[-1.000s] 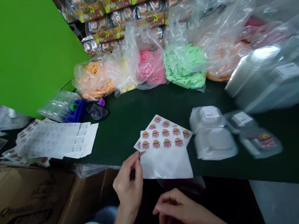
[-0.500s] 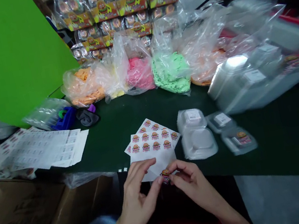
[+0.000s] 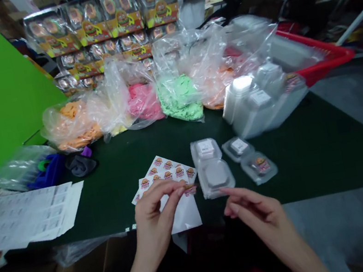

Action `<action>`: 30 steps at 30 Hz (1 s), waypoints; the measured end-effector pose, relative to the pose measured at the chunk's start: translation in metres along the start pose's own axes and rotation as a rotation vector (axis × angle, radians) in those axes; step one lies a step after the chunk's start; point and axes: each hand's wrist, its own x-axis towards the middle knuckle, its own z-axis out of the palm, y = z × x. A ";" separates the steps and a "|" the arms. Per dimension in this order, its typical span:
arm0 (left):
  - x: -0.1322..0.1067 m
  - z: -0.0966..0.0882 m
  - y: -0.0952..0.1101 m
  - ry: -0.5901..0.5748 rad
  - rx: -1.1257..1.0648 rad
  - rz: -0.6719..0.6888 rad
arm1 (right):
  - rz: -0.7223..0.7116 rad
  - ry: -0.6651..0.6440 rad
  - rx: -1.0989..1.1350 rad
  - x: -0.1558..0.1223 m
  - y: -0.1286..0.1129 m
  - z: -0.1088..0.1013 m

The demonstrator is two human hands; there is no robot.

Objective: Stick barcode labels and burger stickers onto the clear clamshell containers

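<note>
My left hand (image 3: 156,213) pinches a small burger sticker (image 3: 190,190) between thumb and forefinger, over the sheets lying below. Under it is a white sticker sheet (image 3: 186,215) with rows of burger stickers, its near part bare. A second sticker sheet (image 3: 158,162) lies beneath, turned at an angle. My right hand (image 3: 260,213) has its fingers apart and holds nothing. Its forefinger tip is at the near edge of an open clear plastic clamshell box (image 3: 217,174); whether it touches, I cannot tell. To the right lies another open clamshell (image 3: 259,168) bearing a burger sticker and a white label.
Stacked clear clamshells (image 3: 256,104) stand at the right, before a red basket (image 3: 325,54). Bags of orange, pink and green pieces (image 3: 179,96) line the back, below packed burger boxes (image 3: 121,13). Left are label sheets (image 3: 30,214) and a blue tape dispenser (image 3: 45,171). A person stands behind.
My hands have moved apart. The sticker, earlier between both hands, is now in my left hand only; my right hand has shifted right to the clamshell. The view has turned to the right.
</note>
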 end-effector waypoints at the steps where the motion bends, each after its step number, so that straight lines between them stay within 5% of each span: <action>1: 0.007 0.010 0.000 0.001 -0.045 -0.025 | -0.018 0.050 -0.004 0.002 -0.001 -0.010; 5: 0.029 0.049 -0.004 -0.073 -0.193 -0.126 | -0.073 0.208 -0.018 0.014 0.001 -0.039; 9: 0.039 0.069 -0.012 -0.143 -0.256 -0.192 | -0.098 0.264 0.002 0.021 0.002 -0.049; 21: 0.056 0.071 -0.028 -0.324 -0.159 -0.204 | -0.198 0.218 -0.020 0.037 0.004 -0.036; 30: 0.047 0.074 -0.030 -0.301 0.075 -0.022 | -0.529 0.071 -0.582 0.049 0.002 -0.017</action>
